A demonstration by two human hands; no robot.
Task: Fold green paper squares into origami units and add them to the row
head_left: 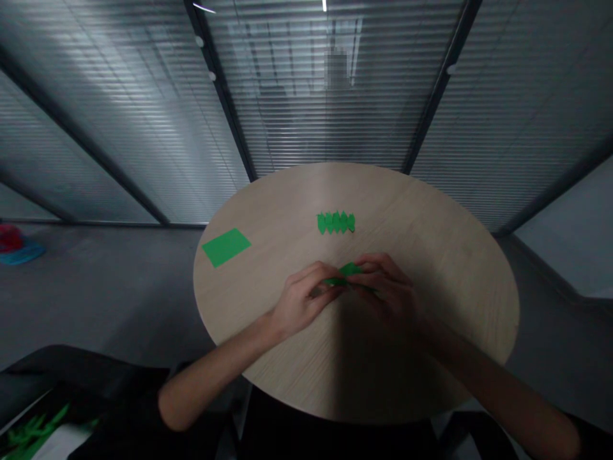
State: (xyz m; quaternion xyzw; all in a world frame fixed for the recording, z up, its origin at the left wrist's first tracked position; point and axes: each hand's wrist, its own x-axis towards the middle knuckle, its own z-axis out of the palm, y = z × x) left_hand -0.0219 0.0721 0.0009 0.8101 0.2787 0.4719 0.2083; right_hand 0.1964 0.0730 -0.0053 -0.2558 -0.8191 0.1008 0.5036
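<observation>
Both of my hands meet over the middle of a round wooden table (pixel 431 255). My left hand (pixel 302 299) and my right hand (pixel 389 291) pinch a small folded piece of green paper (pixel 348 271) between their fingertips, just above the tabletop. Farther back on the table lies a row of several folded green paper pieces (pixel 336 222) joined side by side. A flat green paper sheet (pixel 226 246) rests near the table's left edge.
Glass walls with horizontal blinds (pixel 306 102) stand behind the table. Grey floor surrounds it. A red and blue object (pixel 14 246) lies on the floor far left. Green shapes on a white sheet (pixel 33 434) show at the bottom left corner.
</observation>
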